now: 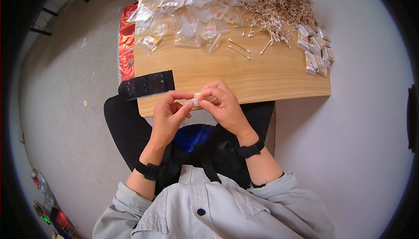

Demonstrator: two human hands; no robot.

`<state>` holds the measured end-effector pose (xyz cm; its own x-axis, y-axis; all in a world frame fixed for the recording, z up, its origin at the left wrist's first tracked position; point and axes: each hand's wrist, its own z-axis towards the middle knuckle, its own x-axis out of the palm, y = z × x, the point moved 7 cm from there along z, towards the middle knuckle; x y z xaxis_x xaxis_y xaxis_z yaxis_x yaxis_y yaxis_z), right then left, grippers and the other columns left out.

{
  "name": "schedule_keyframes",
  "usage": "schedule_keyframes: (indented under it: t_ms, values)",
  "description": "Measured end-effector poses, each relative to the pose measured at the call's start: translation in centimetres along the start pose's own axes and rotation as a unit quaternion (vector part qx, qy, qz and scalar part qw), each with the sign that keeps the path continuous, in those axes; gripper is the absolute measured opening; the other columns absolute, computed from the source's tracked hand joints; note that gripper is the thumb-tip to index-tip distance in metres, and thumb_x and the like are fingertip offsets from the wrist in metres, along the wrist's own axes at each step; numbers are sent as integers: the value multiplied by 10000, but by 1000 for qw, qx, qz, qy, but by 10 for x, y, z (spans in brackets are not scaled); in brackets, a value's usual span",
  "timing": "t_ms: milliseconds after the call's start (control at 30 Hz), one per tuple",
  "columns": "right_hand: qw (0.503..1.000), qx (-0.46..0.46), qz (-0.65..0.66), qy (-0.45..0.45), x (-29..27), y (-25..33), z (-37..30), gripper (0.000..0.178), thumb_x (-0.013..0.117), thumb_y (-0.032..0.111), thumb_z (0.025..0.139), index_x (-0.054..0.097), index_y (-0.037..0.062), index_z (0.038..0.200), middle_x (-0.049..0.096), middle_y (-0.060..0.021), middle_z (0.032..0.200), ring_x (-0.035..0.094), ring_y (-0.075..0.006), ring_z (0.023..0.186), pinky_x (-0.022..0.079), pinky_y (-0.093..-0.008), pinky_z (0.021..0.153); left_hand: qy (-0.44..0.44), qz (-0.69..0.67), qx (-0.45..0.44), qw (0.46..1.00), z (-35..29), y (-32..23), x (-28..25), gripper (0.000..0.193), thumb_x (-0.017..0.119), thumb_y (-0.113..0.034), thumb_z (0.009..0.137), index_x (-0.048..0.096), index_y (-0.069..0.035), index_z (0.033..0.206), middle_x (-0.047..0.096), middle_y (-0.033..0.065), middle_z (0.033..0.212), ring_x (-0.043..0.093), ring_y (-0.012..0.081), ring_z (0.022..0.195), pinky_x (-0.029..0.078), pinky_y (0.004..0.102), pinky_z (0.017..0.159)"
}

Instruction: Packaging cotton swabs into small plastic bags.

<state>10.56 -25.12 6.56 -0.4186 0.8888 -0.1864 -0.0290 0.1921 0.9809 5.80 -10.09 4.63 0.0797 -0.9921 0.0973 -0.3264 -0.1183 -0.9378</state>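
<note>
Over the table's near edge, my left hand (169, 111) and my right hand (224, 107) meet at a small clear plastic packet of cotton swabs (195, 103). The left thumb and index finger pinch one side of it. My right thumb and fingers close on the other side and cover part of it. White swab tips show through the plastic between the hands. Whether the packet's mouth is sealed cannot be made out.
Clear bags (187, 31) heap at the table's far left. Loose cotton swabs (283, 3) pile at the far right, two lying apart. Filled packets (316, 49) cluster at the right edge. A dark flat strip (148, 85) and red foil packaging (127, 42) lie along the left edge.
</note>
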Motion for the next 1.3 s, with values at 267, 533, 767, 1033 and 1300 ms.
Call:
schedule_keyframes:
  t_ms: [267,533,767,1033,1300]
  values:
    - [987,7,146,-67,22,-38,-5,153,606,154,947,662,12,950,590,-89,1074,585,-226,1065,472,-313,897,0,-136,-47,990,5,23,7,142,637,-144,949,603,-29,1027,660,46,983,634,88,772,507,194,680]
    - [982,-35,153,-102,26,-33,-1,248,471,161,1002,635,1,906,611,-111,975,597,-278,1075,460,-350,922,27,-242,-61,968,10,41,13,121,589,-176,982,537,-72,1013,608,41,1076,647,130,893,568,260,772]
    - [980,-22,171,-102,28,-39,1,327,412,219,1031,628,1,917,626,-111,1012,577,-282,1166,445,-349,960,-23,-104,-14,994,10,39,3,161,552,-197,1004,593,-42,1019,673,57,977,655,119,795,484,211,638]
    - [985,-37,136,-104,38,-38,3,351,391,240,1049,633,6,952,645,-118,1047,549,-286,1219,447,-345,968,-61,-74,44,994,7,25,0,151,629,-163,962,584,-44,1044,668,35,886,603,48,765,467,190,623]
    - [958,77,265,-74,38,-60,4,542,289,369,1065,657,-29,1066,580,-152,1324,580,-222,1175,554,-315,854,-47,-124,26,991,16,31,7,132,612,-202,976,592,-71,976,652,18,860,589,47,696,481,186,639]
